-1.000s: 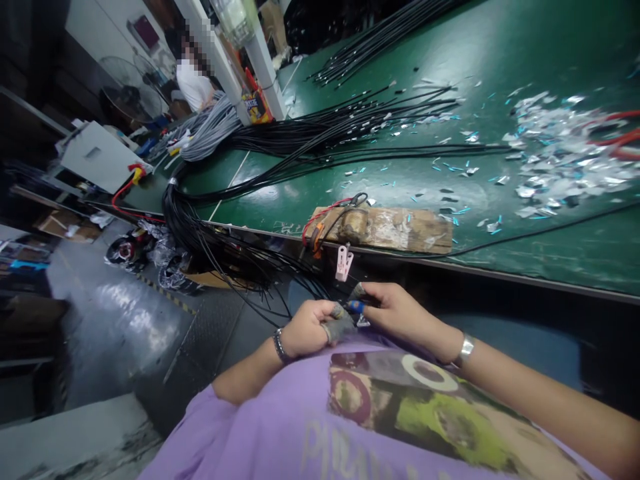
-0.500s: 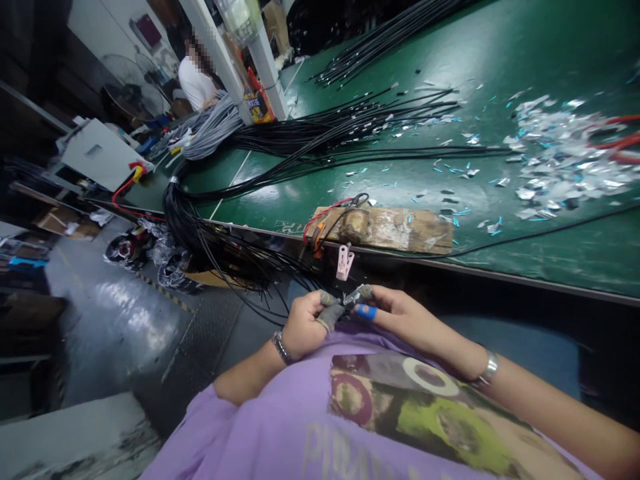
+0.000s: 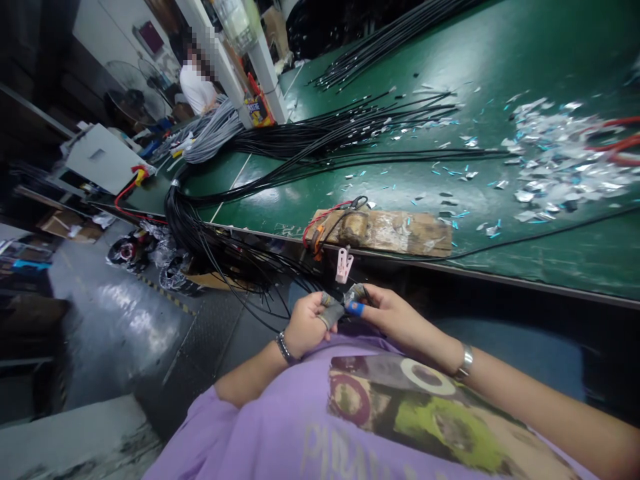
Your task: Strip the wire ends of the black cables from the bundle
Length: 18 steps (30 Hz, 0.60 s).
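My left hand (image 3: 309, 321) is closed in a pinch in front of my body, with grey wraps on its thumb and finger. It grips a thin black cable near the cable's end, which is mostly covered by the fingers. Against it, my right hand (image 3: 383, 308) pinches at the same cable end, with a blue wrap on the thumb and a grey wrap on the finger. A small bit of something shiny shows at those fingertips. From the bench edge, a hanging bundle of black cables (image 3: 193, 230) trails down toward my left hand.
A pink clothes peg (image 3: 344, 265) hangs just above my hands, below a worn wooden block (image 3: 400, 232) on the green bench (image 3: 280, 217). Foil and blue scraps (image 3: 555, 160) litter the right side. More black cables (image 3: 320, 133) lie across it. A person (image 3: 197, 87) is at the back.
My right hand and forearm have shifted slightly left, bringing the fingertips closer to my left hand. The left hand stays nearly in place, still holding the cable.
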### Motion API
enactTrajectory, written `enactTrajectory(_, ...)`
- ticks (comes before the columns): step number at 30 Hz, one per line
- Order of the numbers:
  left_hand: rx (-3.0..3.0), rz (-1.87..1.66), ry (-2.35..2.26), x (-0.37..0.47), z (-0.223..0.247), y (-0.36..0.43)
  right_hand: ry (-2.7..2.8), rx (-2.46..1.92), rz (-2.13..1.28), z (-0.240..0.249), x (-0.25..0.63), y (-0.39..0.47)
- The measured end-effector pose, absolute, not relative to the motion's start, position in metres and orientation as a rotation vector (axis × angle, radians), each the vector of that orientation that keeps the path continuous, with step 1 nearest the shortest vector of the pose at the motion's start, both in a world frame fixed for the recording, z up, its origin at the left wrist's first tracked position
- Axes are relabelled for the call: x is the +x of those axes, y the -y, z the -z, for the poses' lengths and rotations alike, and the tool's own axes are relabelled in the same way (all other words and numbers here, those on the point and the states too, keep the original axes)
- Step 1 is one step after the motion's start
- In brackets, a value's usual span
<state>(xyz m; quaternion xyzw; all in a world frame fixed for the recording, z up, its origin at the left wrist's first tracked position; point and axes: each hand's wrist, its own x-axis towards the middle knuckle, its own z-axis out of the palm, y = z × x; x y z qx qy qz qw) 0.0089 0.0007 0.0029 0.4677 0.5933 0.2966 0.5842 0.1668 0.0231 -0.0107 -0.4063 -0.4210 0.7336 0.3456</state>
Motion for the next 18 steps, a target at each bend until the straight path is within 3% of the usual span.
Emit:
enactTrajectory(8,1.052,-0.682,-1.400,0.0089,0.0009,-0.0011,0.830,-1.070,-2.091,0.0161,0.1658,-0.0207)
enactTrajectory(18,1.037,-0.698,-1.369,0.0078,0.0018,-0.0007,0.943,-1.046,-2.013,0.0150,0.1650,-0.0198)
